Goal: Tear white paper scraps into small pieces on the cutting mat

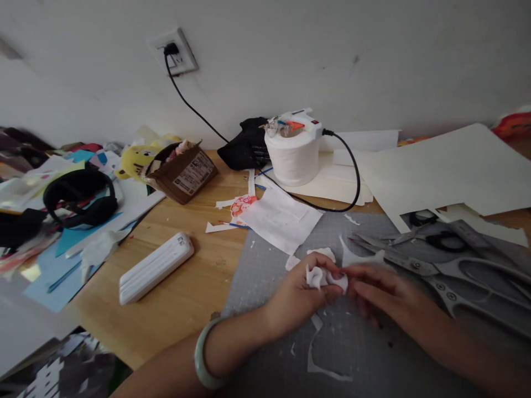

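Between its thumb and fingers, my left hand [301, 293] holds a small ruffled white paper piece [318, 277] over the grey cutting mat [257, 309]. My right hand [384, 290] touches the right edge of that piece with its fingers pinched together. Cut white scraps lie behind my hands, and a thin curved paper strip [319, 367] rests on the mat nearer to me. A white sheet [282, 218] with a red-patterned paper [243, 205] beside it lies at the back edge of the mat.
Large scissors [448, 268] lie to the right. A white corded device [292, 157] stands near the wall. On the left are a white power bank [155, 268], a cardboard box [188, 171], a black headset [81, 199] and heaped papers. Large cream sheets [443, 166] lie at the back right.
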Demonstrator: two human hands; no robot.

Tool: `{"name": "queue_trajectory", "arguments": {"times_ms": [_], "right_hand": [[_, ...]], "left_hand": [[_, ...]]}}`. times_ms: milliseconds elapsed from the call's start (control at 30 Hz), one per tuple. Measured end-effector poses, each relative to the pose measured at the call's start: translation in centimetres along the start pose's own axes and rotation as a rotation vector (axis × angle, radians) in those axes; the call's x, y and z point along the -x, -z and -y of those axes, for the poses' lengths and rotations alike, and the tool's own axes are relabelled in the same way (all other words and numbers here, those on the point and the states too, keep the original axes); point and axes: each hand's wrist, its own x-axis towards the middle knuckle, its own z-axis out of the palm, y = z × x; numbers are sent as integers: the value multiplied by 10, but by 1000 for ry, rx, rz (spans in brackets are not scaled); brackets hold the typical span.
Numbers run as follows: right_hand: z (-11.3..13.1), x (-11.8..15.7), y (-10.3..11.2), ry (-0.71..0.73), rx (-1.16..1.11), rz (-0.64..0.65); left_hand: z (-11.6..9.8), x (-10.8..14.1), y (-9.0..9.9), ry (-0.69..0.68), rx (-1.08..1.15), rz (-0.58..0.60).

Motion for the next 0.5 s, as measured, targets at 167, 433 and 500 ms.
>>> {"name": "queue_trajectory", "arguments": {"times_ms": [167, 433, 500], "right_hand": [[-6, 1, 1, 20, 45, 53], [0, 2, 1, 11, 51, 60], [-1, 1, 0, 27, 131, 100]], "left_hand": [[1, 0, -1, 45, 26, -26], [0, 0, -4, 93, -133, -35], [-1, 0, -4, 109, -111, -22]]}}
